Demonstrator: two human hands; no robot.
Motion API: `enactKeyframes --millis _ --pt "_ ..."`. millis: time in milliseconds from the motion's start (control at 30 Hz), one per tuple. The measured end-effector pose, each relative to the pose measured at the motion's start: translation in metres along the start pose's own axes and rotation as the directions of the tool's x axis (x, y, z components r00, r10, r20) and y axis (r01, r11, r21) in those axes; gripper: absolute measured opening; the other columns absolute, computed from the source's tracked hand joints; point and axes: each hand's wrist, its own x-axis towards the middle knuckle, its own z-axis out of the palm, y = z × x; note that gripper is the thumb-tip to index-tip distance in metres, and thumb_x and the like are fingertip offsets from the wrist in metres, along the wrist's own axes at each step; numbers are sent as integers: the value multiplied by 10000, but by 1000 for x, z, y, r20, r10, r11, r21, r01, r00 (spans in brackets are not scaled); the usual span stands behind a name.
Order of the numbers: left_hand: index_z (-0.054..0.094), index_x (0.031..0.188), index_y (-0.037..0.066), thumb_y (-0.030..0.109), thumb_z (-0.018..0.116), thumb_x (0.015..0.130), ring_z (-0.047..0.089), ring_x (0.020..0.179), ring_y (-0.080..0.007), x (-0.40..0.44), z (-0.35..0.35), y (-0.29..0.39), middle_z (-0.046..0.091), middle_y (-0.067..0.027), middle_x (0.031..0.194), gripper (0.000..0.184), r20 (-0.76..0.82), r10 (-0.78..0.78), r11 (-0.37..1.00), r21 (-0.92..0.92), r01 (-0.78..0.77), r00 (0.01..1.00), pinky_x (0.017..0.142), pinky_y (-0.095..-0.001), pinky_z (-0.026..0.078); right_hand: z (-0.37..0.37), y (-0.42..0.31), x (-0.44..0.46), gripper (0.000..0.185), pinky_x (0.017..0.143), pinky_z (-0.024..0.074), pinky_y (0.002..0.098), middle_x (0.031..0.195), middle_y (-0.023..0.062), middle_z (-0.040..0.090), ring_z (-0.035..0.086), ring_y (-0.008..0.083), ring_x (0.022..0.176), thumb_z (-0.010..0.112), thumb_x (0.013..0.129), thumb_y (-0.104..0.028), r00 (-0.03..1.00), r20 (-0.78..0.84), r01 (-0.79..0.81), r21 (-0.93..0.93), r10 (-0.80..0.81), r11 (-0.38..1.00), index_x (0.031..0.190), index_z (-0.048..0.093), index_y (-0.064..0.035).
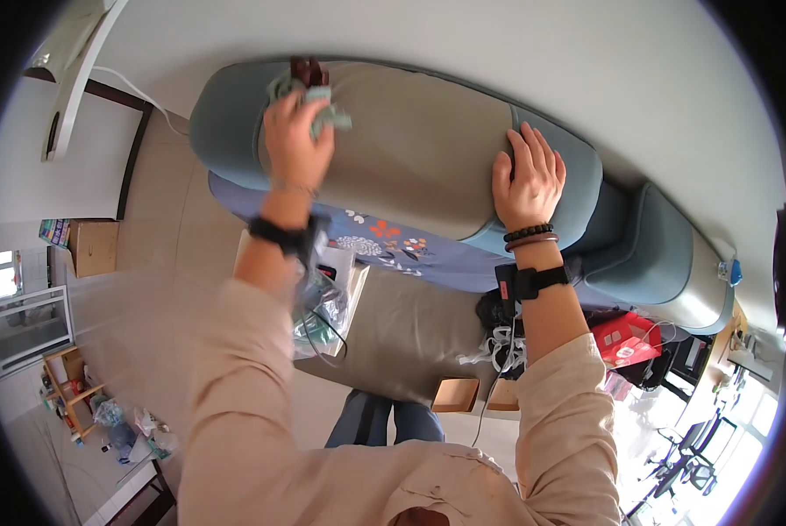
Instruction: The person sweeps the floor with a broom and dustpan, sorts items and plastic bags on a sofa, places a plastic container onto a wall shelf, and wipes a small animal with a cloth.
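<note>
My left hand (295,145) is closed around a crumpled green and dark brown cloth (330,116) at the top left of the sofa backrest (401,140). The cloth rests against the beige middle panel, near its seam with the blue-grey end. Some motion blur softens this hand and its sleeve. My right hand (530,180) lies flat on the right part of the backrest, over the seam, fingers stretched out and holding nothing. Both wrists wear black straps with small devices, and dark bracelets circle the right one.
A floral blue cover (384,235) hangs below the backrest. On the seat (410,320) are a white box with plastic bags (327,316) at left and dark items at right. Two small open boxes (456,394) stand at the front edge. A red bag (625,340) is at right.
</note>
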Motion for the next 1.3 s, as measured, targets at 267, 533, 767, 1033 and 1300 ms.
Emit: enactKeyframes --millis 267,533,767,1033,1300 --pt "584 977 132 135 465 524 347 1005 -327 -84 -7 37 393 -118 1093 468 68 172 985 -23 -171 983 873 -436 288 3 3 0 249 842 338 408 1015 91 553 496 232 980 494 704 -199 1000 -25 17 -14 -18 1000 908 574 -81" --pt "576 929 154 9 514 569 488 822 -294 -1 39 136 521 -91 908 393 -3 246 898 -376 -229 969 718 -354 438 8 8 -3 237 838 340 397 1018 80 553 498 227 975 470 722 -170 999 -28 45 -27 -45 999 919 574 -90" --pt "554 912 295 179 598 561 456 937 -237 -79 7 48 488 13 965 372 52 598 790 -210 -576 800 733 -342 415 13 10 -3 223 822 353 391 969 82 575 520 224 936 489 694 -178 991 -112 77 7 -76 997 875 589 -94" --pt "356 1039 -34 -24 518 663 369 967 -317 -102 27 28 365 -178 1008 409 -242 -646 762 -259 594 724 869 -396 292 17 13 -4 213 812 366 402 947 67 586 531 213 924 498 675 -187 984 -169 49 -23 -53 999 845 596 -103" --pt "404 931 -10 37 524 662 401 875 -281 -172 62 152 412 -153 889 299 171 -624 591 -535 603 763 798 -371 309 8 5 0 220 813 367 354 981 60 577 524 203 936 487 701 -162 993 -98 67 -25 -70 997 883 588 -91"
